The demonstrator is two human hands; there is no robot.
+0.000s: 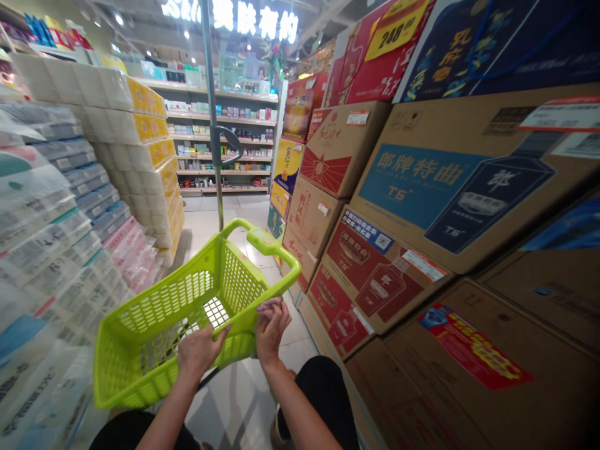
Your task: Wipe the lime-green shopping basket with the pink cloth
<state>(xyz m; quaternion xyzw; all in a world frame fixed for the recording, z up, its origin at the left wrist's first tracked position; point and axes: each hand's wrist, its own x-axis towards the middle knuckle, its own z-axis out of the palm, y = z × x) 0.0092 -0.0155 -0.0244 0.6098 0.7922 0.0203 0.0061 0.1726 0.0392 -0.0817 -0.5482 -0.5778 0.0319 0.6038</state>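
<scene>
A lime-green plastic shopping basket (154, 306) with slotted walls stands tilted in front of my knees, and nothing shows inside it. Its looped handle (272, 250) rises at the far right end. My left hand (199, 351) is closed over the near rim, thumb along the outside edge. At the basket's near right corner, my right hand (272, 331) presses a small crumpled pinkish-grey cloth (270, 304) against the outer wall. Part of that cloth is hidden by the fingers.
Stacked cartons (403, 187) line the right side closely. Wrapped paper packs (135, 144) and bagged goods (51, 250) are piled on the left. A thin metal pole (213, 112) stands ahead, before shelves (225, 137) of small boxes. Pale floor tiles (201, 215) run between.
</scene>
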